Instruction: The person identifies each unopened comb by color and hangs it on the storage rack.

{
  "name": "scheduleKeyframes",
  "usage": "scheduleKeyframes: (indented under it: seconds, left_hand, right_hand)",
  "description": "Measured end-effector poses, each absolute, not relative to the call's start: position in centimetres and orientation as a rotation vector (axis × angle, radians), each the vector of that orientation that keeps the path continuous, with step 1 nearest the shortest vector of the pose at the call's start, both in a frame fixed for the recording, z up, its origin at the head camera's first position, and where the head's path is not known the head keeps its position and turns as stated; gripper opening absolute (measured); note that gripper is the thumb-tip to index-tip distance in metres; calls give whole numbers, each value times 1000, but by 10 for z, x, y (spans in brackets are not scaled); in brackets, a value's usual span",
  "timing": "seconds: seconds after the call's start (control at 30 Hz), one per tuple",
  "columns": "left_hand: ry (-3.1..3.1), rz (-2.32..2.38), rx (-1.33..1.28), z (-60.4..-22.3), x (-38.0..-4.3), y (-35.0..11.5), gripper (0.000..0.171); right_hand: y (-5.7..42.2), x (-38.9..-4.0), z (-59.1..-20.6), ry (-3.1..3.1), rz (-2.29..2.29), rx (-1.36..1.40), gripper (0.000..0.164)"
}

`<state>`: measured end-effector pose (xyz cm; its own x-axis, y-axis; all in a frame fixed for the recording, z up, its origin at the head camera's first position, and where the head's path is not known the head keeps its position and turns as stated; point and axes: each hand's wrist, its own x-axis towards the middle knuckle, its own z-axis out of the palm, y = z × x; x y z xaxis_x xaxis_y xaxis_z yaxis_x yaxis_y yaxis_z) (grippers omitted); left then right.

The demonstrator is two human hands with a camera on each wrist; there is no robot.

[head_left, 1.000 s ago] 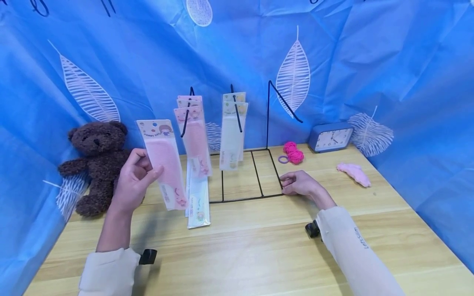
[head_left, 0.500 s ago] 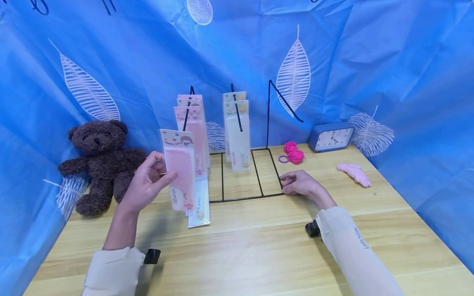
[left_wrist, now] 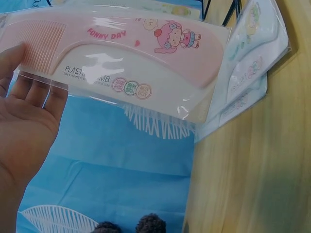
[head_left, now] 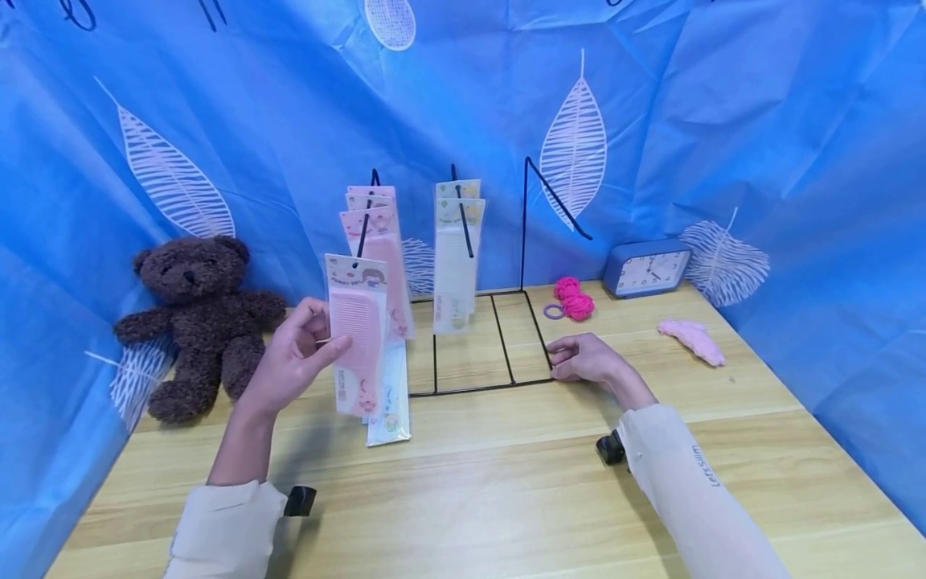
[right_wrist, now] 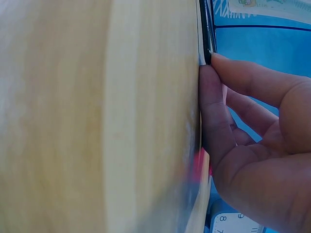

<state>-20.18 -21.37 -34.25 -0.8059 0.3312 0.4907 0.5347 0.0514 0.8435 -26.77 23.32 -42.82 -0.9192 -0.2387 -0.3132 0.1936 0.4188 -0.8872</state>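
Observation:
My left hand (head_left: 292,350) pinches a packaged pink comb (head_left: 356,326) between thumb and fingers, also seen large in the left wrist view. The pack's top edge meets the tip of the rack's left hook; whether the hook passes through its hole I cannot tell. Several pink comb packs (head_left: 389,257) hang behind it on that hook. Pale comb packs (head_left: 454,265) hang from the middle hook. The right hook (head_left: 557,199) is bare. My right hand (head_left: 589,358) pinches the front right corner of the black wire rack (head_left: 477,389), and the right wrist view shows fingertips on the wire.
Pale packs (head_left: 391,402) lie at the rack's left front. A brown teddy bear (head_left: 195,322) sits at the left. Behind my right hand are pink yarn (head_left: 574,299), a purple ring (head_left: 554,311) and a blue clock (head_left: 646,268). A pink cloth-like piece (head_left: 692,340) lies at the right.
My left hand has moved the pink comb pack rightward, and its top has come down to the left hook's tip. The middle packs swayed slightly. My right hand has stayed on the rack corner.

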Motion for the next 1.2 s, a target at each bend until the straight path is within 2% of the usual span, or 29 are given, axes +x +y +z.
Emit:
scheduleKeyframes:
  seconds: [0.2,0.53,1.2]
  left_hand:
    - [-2174,-1862,-801,-344,-209,-211,24]
    - [-2254,-1817,-486,-338,-225,-193,24]
    - [-2247,-1870,-264,-340,-245,-177,27]
  right_hand:
    - [234,-267,-426,2287,-1502,-55,61]
    - [233,-268,-427,2285,-1502,-39,60]
    - [232,-264,-427,2277,-1526,-65,60]
